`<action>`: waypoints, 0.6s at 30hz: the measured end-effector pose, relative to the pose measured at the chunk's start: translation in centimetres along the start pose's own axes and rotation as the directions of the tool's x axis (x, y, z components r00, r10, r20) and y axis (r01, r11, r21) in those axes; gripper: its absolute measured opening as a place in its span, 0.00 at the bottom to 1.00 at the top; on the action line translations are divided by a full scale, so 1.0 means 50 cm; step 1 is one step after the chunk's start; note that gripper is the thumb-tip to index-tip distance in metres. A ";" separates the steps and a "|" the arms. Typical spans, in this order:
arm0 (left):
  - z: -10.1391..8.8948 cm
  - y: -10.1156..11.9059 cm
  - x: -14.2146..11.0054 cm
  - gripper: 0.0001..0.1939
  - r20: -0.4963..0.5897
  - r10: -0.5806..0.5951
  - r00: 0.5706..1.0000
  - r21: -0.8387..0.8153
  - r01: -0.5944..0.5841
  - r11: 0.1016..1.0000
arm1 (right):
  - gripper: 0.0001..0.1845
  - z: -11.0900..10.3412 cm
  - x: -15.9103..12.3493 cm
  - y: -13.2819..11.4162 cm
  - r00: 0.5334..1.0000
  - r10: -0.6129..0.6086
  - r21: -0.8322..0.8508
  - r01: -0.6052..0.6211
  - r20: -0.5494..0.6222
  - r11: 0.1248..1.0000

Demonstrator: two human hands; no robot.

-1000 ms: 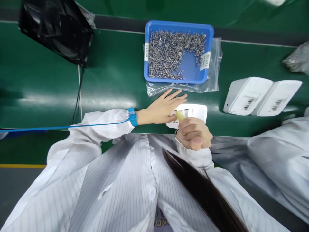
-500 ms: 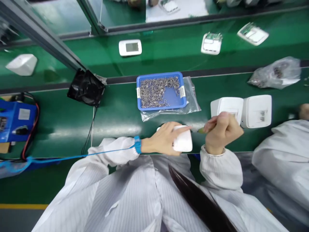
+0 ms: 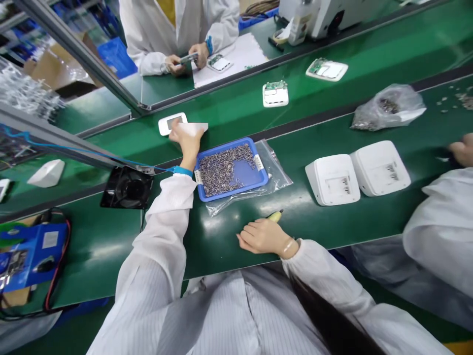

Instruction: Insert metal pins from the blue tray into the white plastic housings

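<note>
Nearest, the right hand (image 3: 262,236) rests at the green surface (image 3: 221,254), fingers pressed together and curled over a yellow-handled tool (image 3: 274,216) whose dark tip points away and to the right, touching no workpiece; the tool work looks paused. To the right stand two white housings (image 3: 334,180) side by side, recessed faces toward the camera; whether they are finished cannot be told. Farther in, a blue tray (image 3: 245,172) holds plenty of small metal parts (image 3: 218,170), with a bare patch toward its right side, so supply remains. Beyond the tray's far left corner, the left hand (image 3: 186,145) pinches a white piece (image 3: 194,128) between thumb and fingers above the far green strip (image 3: 229,113). The white piece's long axis runs roughly left to right, its narrow edge toward the camera and one end pointing right; which face is its front is unclear. It seems handled but not yet released, just beside a display unit (image 3: 162,127); contact between them cannot be judged. Farther right on the strip, two open units (image 3: 275,93) show bare circuit boards, so they appear unclosed.
</note>
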State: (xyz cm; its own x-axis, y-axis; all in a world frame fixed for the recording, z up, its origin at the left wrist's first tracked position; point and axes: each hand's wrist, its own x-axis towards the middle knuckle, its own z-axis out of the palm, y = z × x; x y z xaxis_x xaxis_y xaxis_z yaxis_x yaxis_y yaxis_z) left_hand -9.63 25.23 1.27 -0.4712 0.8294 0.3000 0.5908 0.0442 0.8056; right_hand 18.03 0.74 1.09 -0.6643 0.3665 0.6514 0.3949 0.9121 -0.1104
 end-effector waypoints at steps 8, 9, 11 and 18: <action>-0.011 0.095 -0.102 0.27 0.432 0.371 0.822 0.168 -0.478 0.862 | 0.17 0.024 -0.015 -0.006 0.999 0.027 0.010 -0.027 0.037 1.000; -0.010 0.111 -0.122 0.21 0.508 0.396 0.765 0.117 -0.516 0.848 | 0.18 0.024 -0.014 -0.006 0.999 0.029 0.006 -0.029 0.042 1.000; -0.004 0.135 -0.157 0.11 0.645 0.396 0.653 0.085 -0.577 0.813 | 0.18 0.025 -0.013 -0.005 0.998 0.032 0.001 -0.032 0.047 0.999; 0.020 0.151 -0.186 0.04 0.733 0.305 0.608 0.208 -0.627 0.750 | 0.18 0.024 -0.019 -0.006 0.998 0.011 0.013 -0.012 0.069 1.000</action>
State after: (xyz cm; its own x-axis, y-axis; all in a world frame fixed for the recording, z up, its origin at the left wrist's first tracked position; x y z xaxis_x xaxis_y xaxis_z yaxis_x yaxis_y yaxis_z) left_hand -0.12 18.42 4.06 0.3735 0.9261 0.0535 0.8754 -0.3710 0.3099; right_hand 17.80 0.35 -0.38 -0.7021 0.3883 0.5969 0.3947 0.9099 -0.1276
